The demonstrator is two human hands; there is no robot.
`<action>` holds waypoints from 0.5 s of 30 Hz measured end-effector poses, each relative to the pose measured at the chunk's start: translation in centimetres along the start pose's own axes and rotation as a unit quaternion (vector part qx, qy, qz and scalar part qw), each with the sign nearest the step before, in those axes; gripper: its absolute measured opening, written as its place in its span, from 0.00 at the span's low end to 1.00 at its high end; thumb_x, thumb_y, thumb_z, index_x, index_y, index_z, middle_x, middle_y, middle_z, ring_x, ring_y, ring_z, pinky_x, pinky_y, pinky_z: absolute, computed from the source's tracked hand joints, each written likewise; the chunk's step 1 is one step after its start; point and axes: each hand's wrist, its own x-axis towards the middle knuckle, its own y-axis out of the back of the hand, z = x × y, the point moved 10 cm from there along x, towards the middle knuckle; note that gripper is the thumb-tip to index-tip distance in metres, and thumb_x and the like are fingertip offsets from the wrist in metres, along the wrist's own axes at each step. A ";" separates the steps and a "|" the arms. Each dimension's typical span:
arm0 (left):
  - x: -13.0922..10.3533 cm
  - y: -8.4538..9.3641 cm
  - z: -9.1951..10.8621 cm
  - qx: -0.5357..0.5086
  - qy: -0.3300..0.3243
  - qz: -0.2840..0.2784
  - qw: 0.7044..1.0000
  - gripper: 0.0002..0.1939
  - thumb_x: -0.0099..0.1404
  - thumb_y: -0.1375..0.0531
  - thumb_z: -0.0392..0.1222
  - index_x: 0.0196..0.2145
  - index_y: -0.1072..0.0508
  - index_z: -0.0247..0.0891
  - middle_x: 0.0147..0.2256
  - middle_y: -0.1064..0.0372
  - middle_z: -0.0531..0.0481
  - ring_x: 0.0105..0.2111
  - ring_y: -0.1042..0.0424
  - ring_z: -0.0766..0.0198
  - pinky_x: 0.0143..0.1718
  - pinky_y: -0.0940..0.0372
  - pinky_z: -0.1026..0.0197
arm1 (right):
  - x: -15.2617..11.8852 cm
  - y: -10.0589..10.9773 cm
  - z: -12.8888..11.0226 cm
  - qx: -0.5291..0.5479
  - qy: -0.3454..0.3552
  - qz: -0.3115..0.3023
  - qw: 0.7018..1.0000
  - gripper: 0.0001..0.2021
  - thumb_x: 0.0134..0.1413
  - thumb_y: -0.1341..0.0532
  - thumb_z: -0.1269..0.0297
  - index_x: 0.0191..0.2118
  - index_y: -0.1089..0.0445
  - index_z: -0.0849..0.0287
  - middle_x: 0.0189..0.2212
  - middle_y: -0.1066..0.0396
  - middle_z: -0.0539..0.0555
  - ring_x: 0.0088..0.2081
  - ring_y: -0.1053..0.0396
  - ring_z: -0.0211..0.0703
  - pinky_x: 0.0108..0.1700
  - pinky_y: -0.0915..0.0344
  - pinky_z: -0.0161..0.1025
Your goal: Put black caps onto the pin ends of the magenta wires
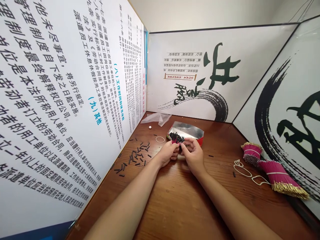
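Observation:
My left hand (170, 154) is closed around a bundle of thin pink sticks with black tips (176, 137), which fan out at the top. Against the right side of that bundle is my right hand (193, 154), its thumb and fingers pinched together at the black tips; what lies between them is too small to make out. Just behind both hands stands an open red box with a silvery inside (188, 129), partly hidden by the fingers. Small black tubes (136, 156) lie scattered to the left of my left hand.
Two banded bundles of pink sticks, one smaller (252, 153) and one larger with gold ends (282, 176), lie at the right beside loose white bands (243, 168). Clear plastic (157, 118) lies at the back. Printed panels (190, 43) border the wooden table (172, 206).

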 end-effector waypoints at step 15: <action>0.0 0.0 0.2 -0.004 -0.011 -0.001 1.000 0.15 0.57 0.39 0.43 0.29 0.46 0.40 0.20 0.57 0.63 0.15 0.59 0.77 0.15 0.63 0.71 | 0.0 -0.2 0.3 -0.040 0.011 -0.016 0.999 0.17 0.49 0.34 0.53 0.41 0.35 0.57 0.32 0.29 0.51 0.23 0.33 0.36 0.26 0.31 0.36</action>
